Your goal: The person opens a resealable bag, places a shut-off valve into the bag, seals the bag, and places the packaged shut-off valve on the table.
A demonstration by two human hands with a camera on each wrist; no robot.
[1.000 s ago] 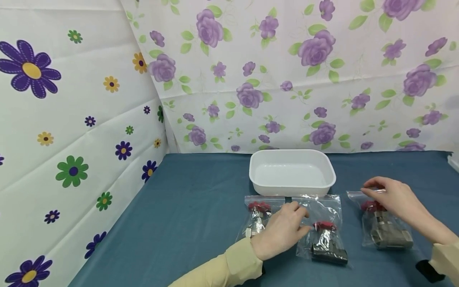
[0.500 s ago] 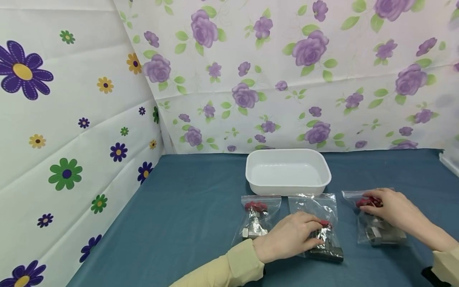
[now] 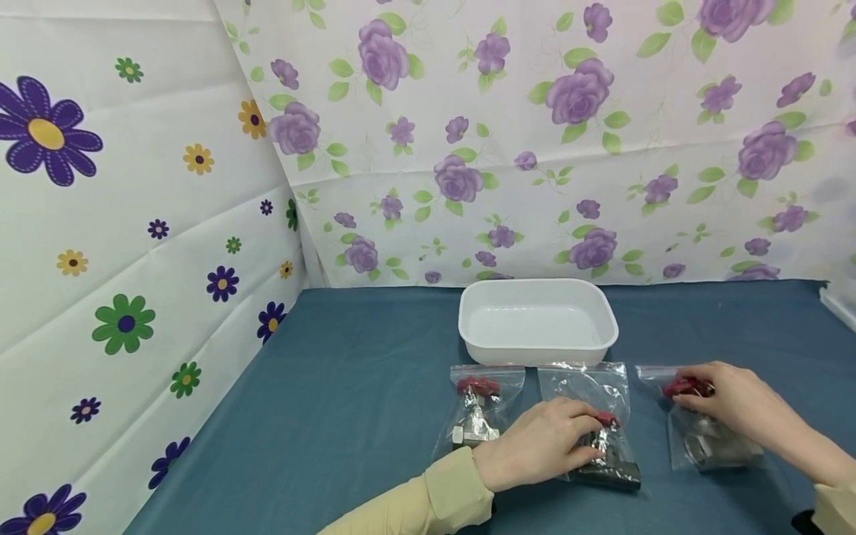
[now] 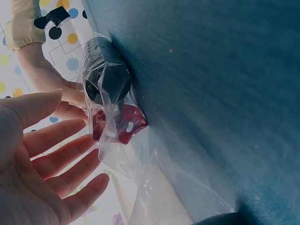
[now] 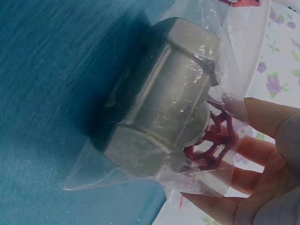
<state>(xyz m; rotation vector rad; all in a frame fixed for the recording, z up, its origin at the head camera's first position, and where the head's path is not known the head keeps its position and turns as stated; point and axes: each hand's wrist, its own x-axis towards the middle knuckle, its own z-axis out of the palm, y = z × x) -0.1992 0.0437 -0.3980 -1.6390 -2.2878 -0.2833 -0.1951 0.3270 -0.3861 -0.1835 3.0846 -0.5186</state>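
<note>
Three zip bags lie in a row, each with a valve that has a red handwheel. My left hand (image 3: 540, 444) is over the middle bag, its fingertips at the red wheel of the black valve (image 3: 611, 473). In the left wrist view the fingers (image 4: 63, 154) are spread and loosely bent beside that bag. My right hand (image 3: 745, 401) grips the right bag around the red handwheel (image 5: 218, 138) of a grey metal valve (image 3: 722, 452). In the right wrist view thumb and fingers lie on either side of this wheel. A silver valve (image 3: 476, 423) lies in the left bag.
A white rectangular tub (image 3: 538, 327) stands behind the bags, close to the back curtain (image 3: 401, 186) with purple flowers. The blue tablecloth (image 3: 348, 386) covers the table. At the far right edge is part of a white object (image 3: 839, 306).
Over the second, my left hand moved right and down to the middle valve's red wheel. My right hand came down onto the right valve's handwheel, and that bag shifted slightly toward me.
</note>
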